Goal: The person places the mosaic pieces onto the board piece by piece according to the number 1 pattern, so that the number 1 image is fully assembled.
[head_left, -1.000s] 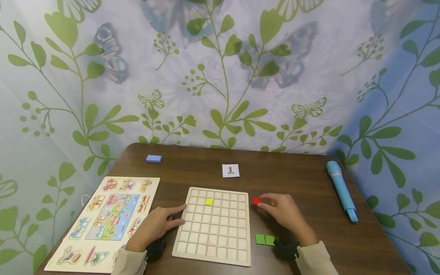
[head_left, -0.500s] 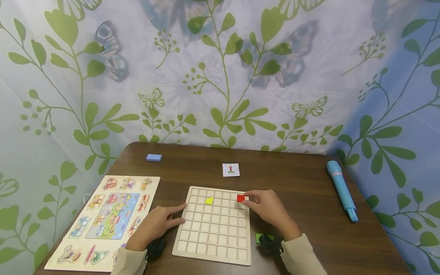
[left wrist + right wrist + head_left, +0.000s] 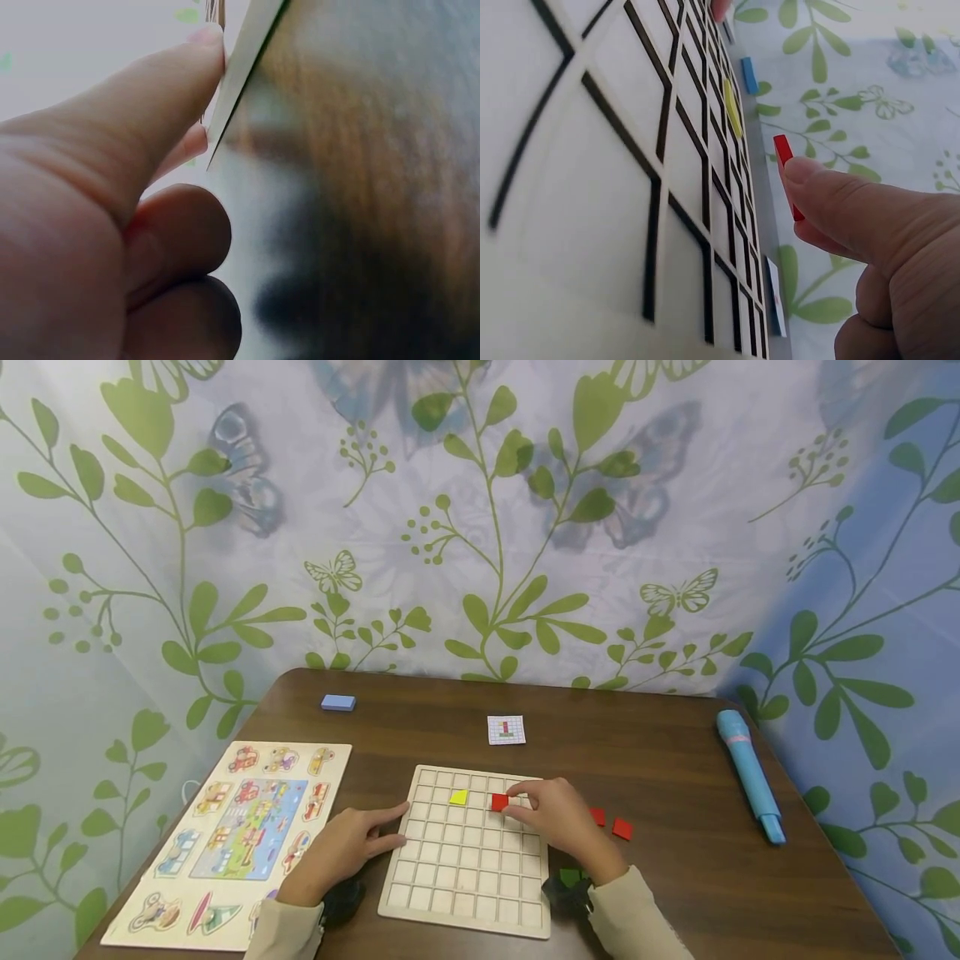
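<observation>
A red square tile is pinched between the thumb and index finger of my right hand, over the upper part of the wooden grid board. In the right wrist view the tile stands on edge in the fingertips, raised off the grid. A yellow piece with one slanted corner lies in a cell to its left. My left hand touches the board's left edge with straight index finger and thumb; its other fingers are folded in, as the left wrist view shows.
Two red tiles lie right of the board, behind the right hand. A green tile is partly hidden by the right wrist strap. A patterned card, blue block, vehicle puzzle and blue toy microphone surround the board.
My right hand has carried the red tile leftward from beside the board to over the grid, near the yellow piece. The left hand has stayed at the board's edge.
</observation>
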`<state>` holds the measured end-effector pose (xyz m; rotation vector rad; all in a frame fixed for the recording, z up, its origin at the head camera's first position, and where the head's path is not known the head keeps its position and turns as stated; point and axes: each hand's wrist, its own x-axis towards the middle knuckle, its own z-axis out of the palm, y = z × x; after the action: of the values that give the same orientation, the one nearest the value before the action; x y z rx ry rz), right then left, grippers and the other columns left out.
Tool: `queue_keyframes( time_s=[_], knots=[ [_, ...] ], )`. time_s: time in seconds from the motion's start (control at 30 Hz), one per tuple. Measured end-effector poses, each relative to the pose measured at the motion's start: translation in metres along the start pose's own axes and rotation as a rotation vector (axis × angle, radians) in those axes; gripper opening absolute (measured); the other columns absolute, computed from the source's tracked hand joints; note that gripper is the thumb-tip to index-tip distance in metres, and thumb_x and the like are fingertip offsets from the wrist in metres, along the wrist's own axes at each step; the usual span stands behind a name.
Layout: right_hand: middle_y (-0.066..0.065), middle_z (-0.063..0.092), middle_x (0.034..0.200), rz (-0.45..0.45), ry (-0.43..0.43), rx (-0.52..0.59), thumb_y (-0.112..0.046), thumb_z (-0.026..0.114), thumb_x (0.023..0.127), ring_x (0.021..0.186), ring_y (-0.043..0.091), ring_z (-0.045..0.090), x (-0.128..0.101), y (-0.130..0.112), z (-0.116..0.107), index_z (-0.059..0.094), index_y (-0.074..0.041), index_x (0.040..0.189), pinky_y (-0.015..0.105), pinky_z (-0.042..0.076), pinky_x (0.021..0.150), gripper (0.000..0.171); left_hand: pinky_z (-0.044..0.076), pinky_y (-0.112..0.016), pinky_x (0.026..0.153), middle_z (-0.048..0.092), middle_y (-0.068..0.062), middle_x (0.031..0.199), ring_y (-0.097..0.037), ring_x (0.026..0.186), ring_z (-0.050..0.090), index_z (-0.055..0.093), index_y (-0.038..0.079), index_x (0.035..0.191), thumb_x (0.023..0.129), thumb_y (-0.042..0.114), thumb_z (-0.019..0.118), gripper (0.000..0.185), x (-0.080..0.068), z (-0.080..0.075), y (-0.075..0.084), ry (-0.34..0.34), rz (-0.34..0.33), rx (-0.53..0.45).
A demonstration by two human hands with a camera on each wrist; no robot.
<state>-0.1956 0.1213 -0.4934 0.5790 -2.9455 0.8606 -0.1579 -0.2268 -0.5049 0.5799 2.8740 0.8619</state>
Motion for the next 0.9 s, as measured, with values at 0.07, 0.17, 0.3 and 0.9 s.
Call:
queue_keyframes(
  time_s=[0.07, 0.17, 0.3, 0.9],
  knots=[
    [-0.011, 0.036, 0.054, -0.007, -0.004, -0.005, -0.038, 0.081, 0.089, 0.051, 0.006, 0.029, 0.002, -0.003, 0.002, 0.08, -0.022, 0.111, 0.025, 0.026, 0.05, 0.027, 0.035, -0.023, 0.05, 0.045, 0.014, 0.056, -0.001, 0.049, 0.029, 0.062, 0.02, 0.144, 0.094, 0.043, 0.072, 0.056, 0.0, 0.0, 0.0, -0.001, 0.004, -0.005],
    [-0.011, 0.038, 0.055, -0.019, -0.014, -0.012, -0.039, 0.08, 0.089, 0.052, 0.006, 0.032, 0.006, -0.005, 0.005, 0.08, -0.023, 0.112, 0.025, 0.028, 0.05, 0.028, 0.035, -0.023, 0.051, 0.045, 0.015, 0.056, -0.001, 0.049, 0.029, 0.062, 0.02, 0.144, 0.094, 0.042, 0.072, 0.055, -0.001, -0.001, -0.001, -0.002, 0.005, -0.004],
    [-0.011, 0.039, 0.056, -0.031, -0.027, -0.006, -0.04, 0.079, 0.09, 0.053, 0.006, 0.033, 0.011, -0.006, 0.01, 0.079, -0.023, 0.112, 0.025, 0.029, 0.051, 0.027, 0.036, -0.024, 0.051, 0.044, 0.014, 0.056, -0.001, 0.049, 0.03, 0.062, 0.02, 0.144, 0.094, 0.042, 0.072, 0.055, 0.0, -0.001, 0.0, -0.004, 0.002, 0.001],
    [-0.012, 0.033, 0.053, 0.014, 0.031, 0.07, -0.039, 0.081, 0.089, 0.051, 0.005, 0.028, 0.022, -0.004, 0.038, 0.08, -0.023, 0.111, 0.026, 0.026, 0.05, 0.028, 0.036, -0.024, 0.049, 0.046, 0.015, 0.056, -0.001, 0.047, 0.029, 0.062, 0.022, 0.144, 0.095, 0.046, 0.07, 0.055, 0.0, 0.003, -0.005, 0.008, 0.018, -0.002]
  ],
)
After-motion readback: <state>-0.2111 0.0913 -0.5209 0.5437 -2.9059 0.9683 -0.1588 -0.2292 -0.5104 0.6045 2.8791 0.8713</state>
